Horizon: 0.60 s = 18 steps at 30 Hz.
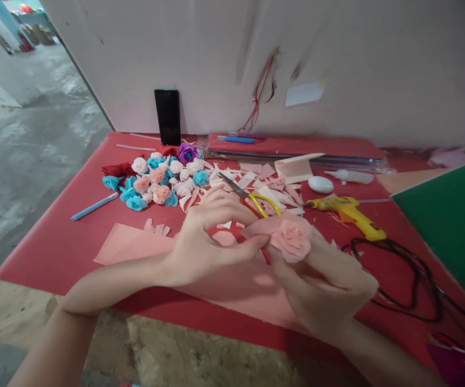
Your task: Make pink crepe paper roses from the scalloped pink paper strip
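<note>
Directly in front of the scissors (252, 201), on the person's side, the paper flower (292, 240) is held just above the red surface (55, 247) between both hands. Right hand (329, 287): grip closed around the underside of the flower, with the rolled pink bloom standing up out of the fist; the fingertips are hidden beneath the paper. Left hand (206, 244): thumb and forefinger pressed together, pinching the loose pink band at the flower's left edge; the other fingers arch over the near side of the scissors, and whether they touch the handles cannot be told. Handling judgement: the flower appears to be thin, crepe-like paper, very light, soft, and easily crushed or torn, with no stiffness beyond the tightness of its roll. Take hold at the gathered base below the petals, with light pressure only; do not squeeze the outer petals, and take the free band close to the roll so that it does not unwind. Left of the scissors lies a pile of small flowers (159, 177) in pink, blue and white, with a blue pen (94, 206) further left. Right of the scissors lies a yellow glue gun (349, 212), with its black cable (401, 279) beyond. A pink paper sheet (131, 244) lies in front of the scissors, passing under the left hand.
</note>
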Each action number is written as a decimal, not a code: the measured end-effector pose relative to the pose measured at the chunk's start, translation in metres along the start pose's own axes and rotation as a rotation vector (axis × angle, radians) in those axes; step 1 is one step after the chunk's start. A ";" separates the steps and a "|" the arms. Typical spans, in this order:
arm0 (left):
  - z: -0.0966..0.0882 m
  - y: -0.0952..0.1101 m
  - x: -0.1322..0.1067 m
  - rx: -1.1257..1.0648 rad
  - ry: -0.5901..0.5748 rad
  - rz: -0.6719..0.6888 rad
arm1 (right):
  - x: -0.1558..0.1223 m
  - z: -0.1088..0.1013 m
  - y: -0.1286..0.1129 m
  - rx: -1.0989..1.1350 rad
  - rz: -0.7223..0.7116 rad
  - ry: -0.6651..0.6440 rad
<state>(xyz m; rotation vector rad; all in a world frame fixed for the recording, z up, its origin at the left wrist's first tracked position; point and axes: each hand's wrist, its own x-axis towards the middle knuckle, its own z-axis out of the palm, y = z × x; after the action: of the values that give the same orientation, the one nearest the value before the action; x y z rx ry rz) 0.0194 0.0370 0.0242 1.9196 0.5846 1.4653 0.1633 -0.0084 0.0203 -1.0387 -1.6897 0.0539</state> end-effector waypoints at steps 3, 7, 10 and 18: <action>0.001 0.000 -0.001 -0.016 0.001 -0.027 | 0.000 -0.001 -0.002 -0.005 0.046 -0.032; 0.001 0.004 -0.001 -0.019 0.004 -0.039 | 0.000 -0.004 -0.005 -0.006 0.097 -0.025; 0.002 0.008 -0.002 -0.028 -0.008 -0.027 | -0.003 -0.008 -0.004 0.018 0.148 -0.029; -0.001 0.015 -0.004 -0.002 -0.064 0.086 | 0.002 -0.007 -0.002 0.339 0.503 -0.024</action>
<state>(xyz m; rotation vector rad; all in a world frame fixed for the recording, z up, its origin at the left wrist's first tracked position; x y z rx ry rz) 0.0171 0.0241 0.0325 2.0050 0.4764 1.4504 0.1671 -0.0112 0.0259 -1.1759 -1.3424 0.6571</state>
